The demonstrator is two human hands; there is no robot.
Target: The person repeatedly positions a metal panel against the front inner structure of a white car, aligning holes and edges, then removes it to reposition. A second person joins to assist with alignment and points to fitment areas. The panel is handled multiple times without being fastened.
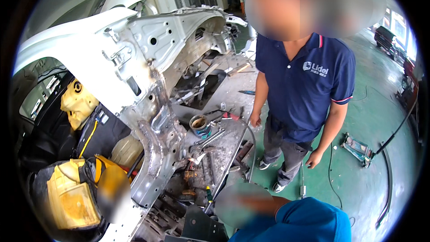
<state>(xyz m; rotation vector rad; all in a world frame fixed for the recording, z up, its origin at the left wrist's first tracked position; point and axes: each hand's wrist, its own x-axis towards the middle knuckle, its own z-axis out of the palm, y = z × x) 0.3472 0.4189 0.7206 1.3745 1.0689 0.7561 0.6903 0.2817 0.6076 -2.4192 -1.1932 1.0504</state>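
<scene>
My right arm, in a bright blue short sleeve, comes in at the lower edge and reaches left. My right hand lies under a blurred patch, so its fingers and anything in them are hidden. It is nearest to a yellow-and-black-handled screwdriver and a dark metal bracket. My left hand is outside the picture. Left of these stands a stripped white car body, with bare, scuffed metal along its door pillar.
A person in a navy polo stands beyond the bench, arms lowered. An open tin, wrenches and a red-handled tool lie on the grey work surface. A floor jack, cables and a black hose lie on the green floor.
</scene>
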